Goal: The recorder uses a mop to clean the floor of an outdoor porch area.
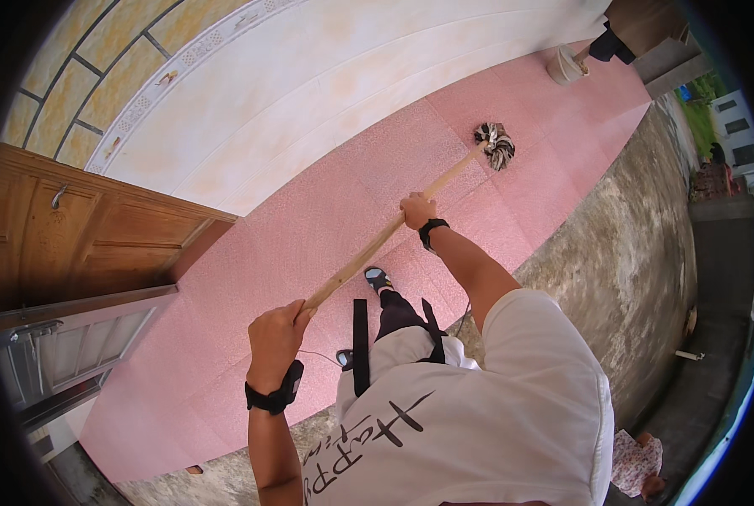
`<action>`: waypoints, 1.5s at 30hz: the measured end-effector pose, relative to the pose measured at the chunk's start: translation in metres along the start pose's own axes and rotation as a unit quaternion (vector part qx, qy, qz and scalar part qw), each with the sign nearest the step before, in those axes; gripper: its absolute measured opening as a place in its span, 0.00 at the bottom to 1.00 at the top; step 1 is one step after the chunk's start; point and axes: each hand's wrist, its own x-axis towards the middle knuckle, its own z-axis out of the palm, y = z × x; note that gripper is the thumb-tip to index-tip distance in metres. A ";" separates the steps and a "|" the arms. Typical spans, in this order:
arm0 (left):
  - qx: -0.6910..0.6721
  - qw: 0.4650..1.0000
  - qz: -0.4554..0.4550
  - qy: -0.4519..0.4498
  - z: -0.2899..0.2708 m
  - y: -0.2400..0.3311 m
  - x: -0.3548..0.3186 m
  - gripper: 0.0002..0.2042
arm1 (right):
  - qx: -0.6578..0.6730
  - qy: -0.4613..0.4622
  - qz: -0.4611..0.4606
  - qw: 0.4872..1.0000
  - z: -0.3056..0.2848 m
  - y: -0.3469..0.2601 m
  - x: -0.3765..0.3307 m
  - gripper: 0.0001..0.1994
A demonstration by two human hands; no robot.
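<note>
Now, right grip [417,209] wraps the stick [353,266] nearer the mop head [499,150], likely to steer it; left grip [277,337] clasps the stick farther from that head, probably for leverage.

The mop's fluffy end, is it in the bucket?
No, the mop head is out over the pink floor, apart from the pale bucket.
</note>
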 end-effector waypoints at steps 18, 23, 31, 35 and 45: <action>-0.036 0.900 -0.433 -0.037 -0.148 -0.081 -0.311 0.08 | 0.087 -0.156 -0.518 0.837 0.084 -0.280 -0.183 0.05; 0.333 0.885 -0.320 -0.054 -0.233 -0.049 -0.434 0.12 | 0.197 -0.229 -0.622 0.722 0.068 -0.391 -0.276 0.08; 0.155 0.773 -0.603 0.126 -0.273 -0.061 -0.487 0.16 | 0.225 -0.229 -0.663 0.676 0.065 -0.454 -0.332 0.06; 0.148 0.784 -0.598 0.079 -0.265 -0.079 -0.443 0.18 | 0.201 -0.224 -0.628 0.718 0.059 -0.438 -0.296 0.06; 0.028 0.914 -0.395 0.088 -0.182 -0.125 -0.234 0.15 | 0.149 -0.127 -0.489 0.850 0.026 -0.314 -0.105 0.06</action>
